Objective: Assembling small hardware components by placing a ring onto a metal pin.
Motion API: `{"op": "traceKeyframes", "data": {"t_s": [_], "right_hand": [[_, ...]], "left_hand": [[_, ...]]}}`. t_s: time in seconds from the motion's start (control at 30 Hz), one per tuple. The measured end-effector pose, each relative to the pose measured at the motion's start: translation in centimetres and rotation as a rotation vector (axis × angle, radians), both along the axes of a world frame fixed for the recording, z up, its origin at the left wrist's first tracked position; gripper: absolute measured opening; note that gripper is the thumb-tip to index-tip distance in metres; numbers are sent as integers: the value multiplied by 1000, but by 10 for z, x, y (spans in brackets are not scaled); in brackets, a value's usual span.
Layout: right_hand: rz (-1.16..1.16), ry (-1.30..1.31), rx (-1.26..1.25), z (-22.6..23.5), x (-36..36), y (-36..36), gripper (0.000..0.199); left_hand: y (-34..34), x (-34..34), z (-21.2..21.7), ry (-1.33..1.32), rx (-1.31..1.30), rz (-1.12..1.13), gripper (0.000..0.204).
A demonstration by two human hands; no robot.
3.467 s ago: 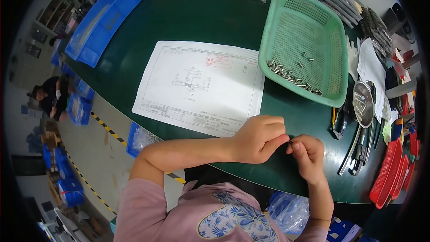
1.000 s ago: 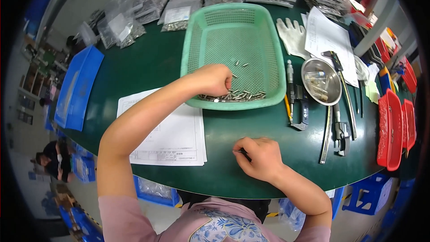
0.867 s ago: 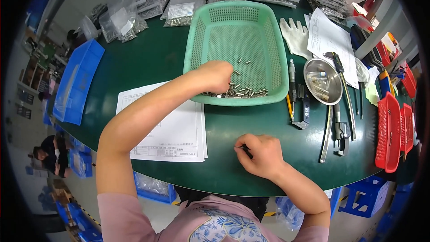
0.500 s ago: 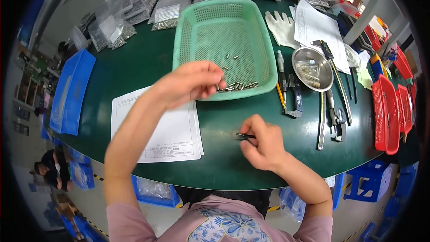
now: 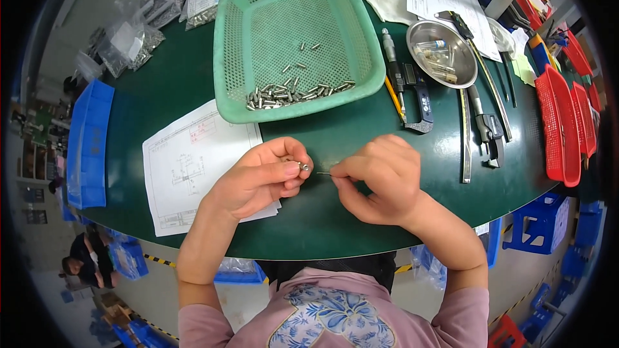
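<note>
Green worktop [image 5: 309, 232]; center frame, left hand [image 5: 264, 177] pinches metal pin [image 5: 305, 167], right hand [image 5: 383, 177] thin rod [image 5: 324, 173]; pin (likely light, stiff, slick) best gripped mid-length.

The hands [image 5: 387, 179] have drawn together, the left hand [image 5: 258, 180] now out of the green basket [image 5: 277, 38].

A workshop: on a green workbench [image 5: 309, 235], a mesh basket [image 5: 309, 19] holds small metal pins [image 5: 284, 95]. Right of the basket lie a micrometer [image 5: 411, 76] and a caliper [image 5: 460, 26]; left of it, clear bags of metal parts [image 5: 132, 45]; nearer than it, a technical drawing [image 5: 174, 145]. Nearer still, yellow-and-black tape [image 5: 159, 260] marks the floor.
</note>
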State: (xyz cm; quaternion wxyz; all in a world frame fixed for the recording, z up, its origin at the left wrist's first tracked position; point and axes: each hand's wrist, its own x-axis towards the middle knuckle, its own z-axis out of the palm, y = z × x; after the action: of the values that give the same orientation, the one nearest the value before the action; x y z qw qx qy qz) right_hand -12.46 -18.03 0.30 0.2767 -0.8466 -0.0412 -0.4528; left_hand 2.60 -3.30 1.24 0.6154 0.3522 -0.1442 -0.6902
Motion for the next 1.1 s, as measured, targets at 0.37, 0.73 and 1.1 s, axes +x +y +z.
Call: {"op": "traceKeyframes", "data": {"t_s": [0.37,0.73,1.1], "right_hand": [[-28,35,-52,-4,0,-1,22],[-51,138,-110,-5,1,1,19],[12,398,36,-3,0,3,19]], "left_hand": [[-3,-9,0,-190,21,91,14],[2,-17,-12,-362,5,264,13],[4,-20,-14,-520,46,319,13]]}}
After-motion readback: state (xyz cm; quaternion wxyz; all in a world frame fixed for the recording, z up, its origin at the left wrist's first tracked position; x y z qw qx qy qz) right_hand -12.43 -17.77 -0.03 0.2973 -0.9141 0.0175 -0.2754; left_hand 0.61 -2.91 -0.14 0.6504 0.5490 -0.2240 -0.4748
